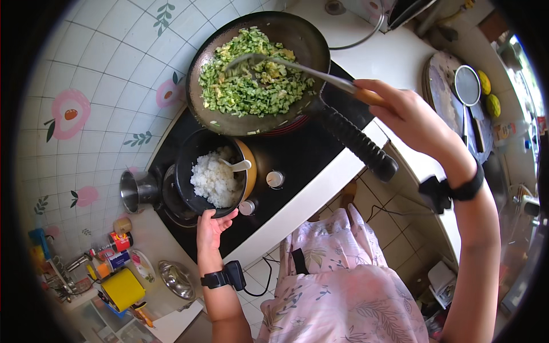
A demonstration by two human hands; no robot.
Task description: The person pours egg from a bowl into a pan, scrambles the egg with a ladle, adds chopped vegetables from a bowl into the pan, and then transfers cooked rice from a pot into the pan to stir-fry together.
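Observation:
My right hand (pixel 405 115) is closed around the wooden handle of a metal spatula (pixel 317 73). The spatula's blurred head lies in chopped green vegetables with yellowish bits (pixel 253 92), inside a dark wok (pixel 300 30). The wok's black ridged handle (pixel 358 141) points towards me, and no hand is on it. My left hand (pixel 216 225) grips the near rim of a pot (pixel 248 165), dark inside and orange-yellow outside, tilted to show its inside. White cooked rice (pixel 214 178) and a white spoon (pixel 238 165) are in the pot.
Under the wok and pot is a black cooktop (pixel 296 154) with two knobs. A steel cup (pixel 135 191) stands left, near the tiled wall. Lower left are a metal bowl (pixel 176 278) and a yellow container (pixel 123 289). A strainer (pixel 467 85) rests on a round board (pixel 439 81) at right.

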